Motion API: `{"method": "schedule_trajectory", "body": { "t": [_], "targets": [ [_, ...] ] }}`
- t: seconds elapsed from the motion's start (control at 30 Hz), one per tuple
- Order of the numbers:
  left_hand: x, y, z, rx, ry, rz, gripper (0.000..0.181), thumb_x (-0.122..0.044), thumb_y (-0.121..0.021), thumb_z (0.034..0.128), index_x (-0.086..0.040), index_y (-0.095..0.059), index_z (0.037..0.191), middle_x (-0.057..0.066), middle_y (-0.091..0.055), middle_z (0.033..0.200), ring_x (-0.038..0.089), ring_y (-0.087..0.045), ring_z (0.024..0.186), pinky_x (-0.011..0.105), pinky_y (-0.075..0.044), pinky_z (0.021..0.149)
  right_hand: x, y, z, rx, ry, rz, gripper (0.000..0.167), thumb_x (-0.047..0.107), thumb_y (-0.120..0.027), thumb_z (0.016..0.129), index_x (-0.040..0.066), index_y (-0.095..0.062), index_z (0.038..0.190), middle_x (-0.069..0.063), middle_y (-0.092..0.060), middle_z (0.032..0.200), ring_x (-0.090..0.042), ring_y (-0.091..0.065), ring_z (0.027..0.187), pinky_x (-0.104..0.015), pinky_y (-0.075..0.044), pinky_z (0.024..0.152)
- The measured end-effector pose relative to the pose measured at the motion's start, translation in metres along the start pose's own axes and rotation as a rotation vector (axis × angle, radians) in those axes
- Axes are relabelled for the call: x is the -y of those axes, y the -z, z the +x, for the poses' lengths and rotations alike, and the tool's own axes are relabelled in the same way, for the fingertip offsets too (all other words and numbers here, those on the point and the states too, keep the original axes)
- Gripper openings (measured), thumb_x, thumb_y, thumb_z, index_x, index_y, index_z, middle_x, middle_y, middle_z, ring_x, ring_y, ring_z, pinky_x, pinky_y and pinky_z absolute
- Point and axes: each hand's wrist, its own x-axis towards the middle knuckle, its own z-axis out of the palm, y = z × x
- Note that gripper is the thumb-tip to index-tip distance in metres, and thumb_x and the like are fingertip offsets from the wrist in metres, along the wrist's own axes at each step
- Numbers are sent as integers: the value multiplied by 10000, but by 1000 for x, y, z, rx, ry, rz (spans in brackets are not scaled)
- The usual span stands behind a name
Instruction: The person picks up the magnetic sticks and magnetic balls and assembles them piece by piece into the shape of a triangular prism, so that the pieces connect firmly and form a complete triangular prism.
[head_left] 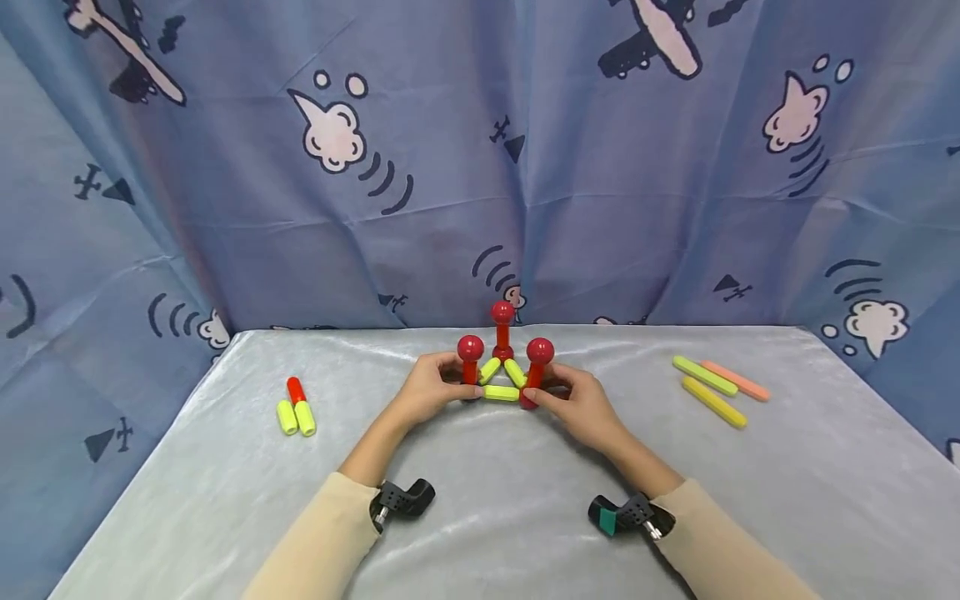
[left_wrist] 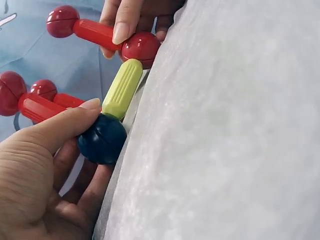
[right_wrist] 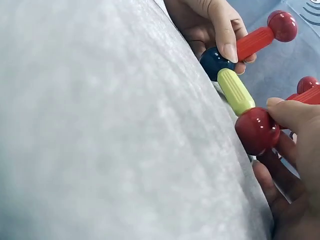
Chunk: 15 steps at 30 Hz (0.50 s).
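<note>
Build: one, at the centre of the head frame, on the grey table [head_left: 480, 542].
Balls: six; five red balls [head_left: 539, 350] and one blue ball [left_wrist: 102, 140].
Upright rods: three red rods [head_left: 503, 337], each topped by a red ball.
Base rods: three green rods [head_left: 501, 392], laid as a triangle.
Left hand [head_left: 429, 387]: thumb and fingers closed round the blue ball.
Right hand [head_left: 587, 406]: thumb and fingers closed round the front right base ball [right_wrist: 257, 131].
Loose, left of frame: three short rods; one red [head_left: 296, 388], two green [head_left: 287, 417].
Loose, right of frame: three long rods; one green [head_left: 705, 375], one yellow [head_left: 714, 402], one orange [head_left: 736, 381].
Wrists: two black cameras [head_left: 408, 500].
Behind: blue curtain [head_left: 450, 192].
In the way: the left hand largely hides the blue ball in the head view.
</note>
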Motion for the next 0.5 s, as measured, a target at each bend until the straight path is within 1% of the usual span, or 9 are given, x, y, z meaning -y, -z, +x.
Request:
{"method": "schedule_trajectory", "body": {
  "t": [0.03, 0.1, 0.17, 0.2, 0.27, 0.33, 0.4, 0.43, 0.5],
  "targets": [
    [-1, 0, 1, 25, -5, 11, 335, -118, -852, 785, -18, -724, 1078, 133, -754, 1023, 158, -682, 924, 293, -557, 871, -2, 1, -1, -6, -1, -3, 295, 237, -769, 905, 89, -721, 1156, -92, -747, 1074, -210, -691, 950, -268, -569, 862],
    [-4, 3, 2, 101, -27, 44, 384, -126, -839, 803, -13, -700, 1142, 144, -740, 1079, 188, -680, 987, 316, -558, 925, -5, 3, -4, -16, -7, -16, 309, 247, -775, 899, 95, -721, 1163, -87, -747, 1078, -208, -679, 955, -240, -560, 847],
    [-9, 13, 0, 176, -44, 80, 449, -114, -818, 822, -4, -664, 1228, 166, -718, 1158, 237, -681, 1065, 342, -557, 974, -8, 4, -5, -12, -16, -19, 308, 250, -777, 897, 103, -721, 1162, -78, -744, 1079, -205, -670, 960, -228, -555, 841],
    [-12, 20, -2, 196, -45, 98, 479, -109, -806, 834, -7, -645, 1273, 174, -705, 1202, 262, -676, 1106, 350, -553, 993, -9, 3, -5, -6, -14, -22, 307, 256, -773, 901, 106, -718, 1164, -76, -743, 1082, -204, -666, 967, -222, -553, 844],
    [-16, 38, -8, 188, -63, 143, 491, -87, -767, 868, 12, -612, 1323, 212, -678, 1255, 306, -675, 1140, 368, -563, 985, -11, 2, -4, 4, -5, -16, 311, 268, -767, 907, 108, -716, 1169, -75, -742, 1084, -205, -662, 972, -222, -552, 846],
    [-20, 61, -17, 123, -58, 188, 471, -68, -715, 905, 27, -594, 1350, 247, -657, 1290, 348, -675, 1147, 398, -572, 963, -11, 1, -2, 7, 4, -10, 307, 274, -763, 911, 113, -715, 1168, -69, -742, 1076, -201, -658, 970, -221, -550, 846],
    [-20, 87, -29, -2, -27, 257, 407, -72, -677, 935, 28, -615, 1325, 253, -665, 1279, 372, -681, 1125, 418, -576, 932, -10, -1, 2, 9, 14, -4, 299, 276, -762, 913, 110, -716, 1157, -69, -742, 1067, -200, -654, 963, -222, -549, 843],
    [-19, 102, -36, -69, 2, 293, 379, -78, -662, 947, 36, -625, 1306, 257, -672, 1261, 383, -683, 1114, 422, -577, 923, -9, -2, 3, 9, 19, -4, 300, 276, -761, 913, 104, -716, 1155, -73, -743, 1064, -201, -653, 961, -221, -548, 838],
    [-15, 131, -53, -190, 99, 358, 356, -86, -652, 954, 50, -635, 1283, 263, -687, 1223, 396, -683, 1098, 395, -571, 891, -8, -3, 7, 19, 25, -4, 299, 275, -758, 916, 98, -715, 1153, -78, -742, 1064, -201, -648, 957, -218, -545, 832]
  ]
}}
